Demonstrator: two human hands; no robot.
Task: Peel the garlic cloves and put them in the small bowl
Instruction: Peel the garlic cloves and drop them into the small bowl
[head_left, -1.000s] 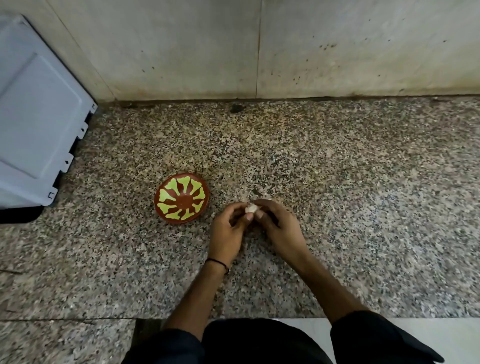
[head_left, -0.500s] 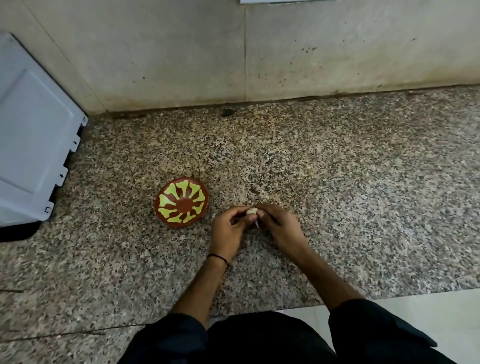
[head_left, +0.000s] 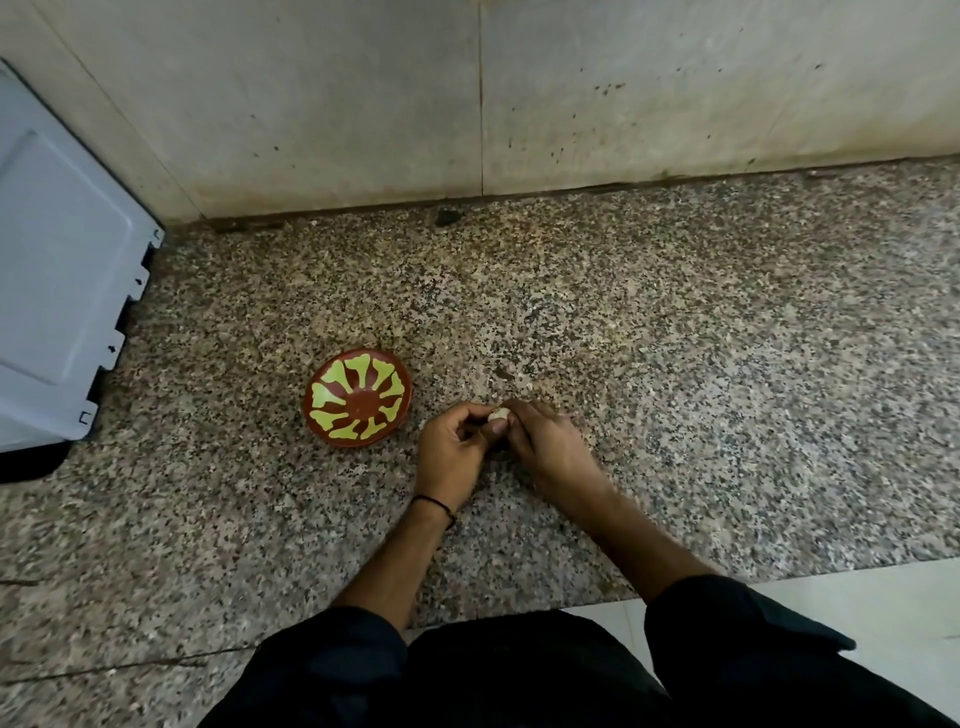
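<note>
Starting from your dark sleeves at the near edge, note that both forearms run forward over the counter (head_left: 675, 364) and meet just right of centre. A thin dark band (head_left: 434, 503) sits on the left wrist.

1. Grip state: your left hand (head_left: 452, 457) and right hand (head_left: 545, 447) are both clenched on one garlic clove (head_left: 498, 414), pinched between the fingertips of the two hands, just above the counter.
2. Step in hand, as judged: peeling. Hold the clove firm with one hand and let the other hand's nail lift the skin at one end, then strip along the length. Pinch lightly; a peeled clove is likely slick.
3. Orientation: only a small pale end of the clove shows, facing up and away from you. Its long axis cannot be read, since the fingers cover the rest.
4. Destination: the small bowl (head_left: 359, 400) stands upright just left of your left hand, apart from it, with no clove visible inside.

Beyond lie a grey panel (head_left: 57, 270) at far left and the stained wall (head_left: 675, 93).
</note>
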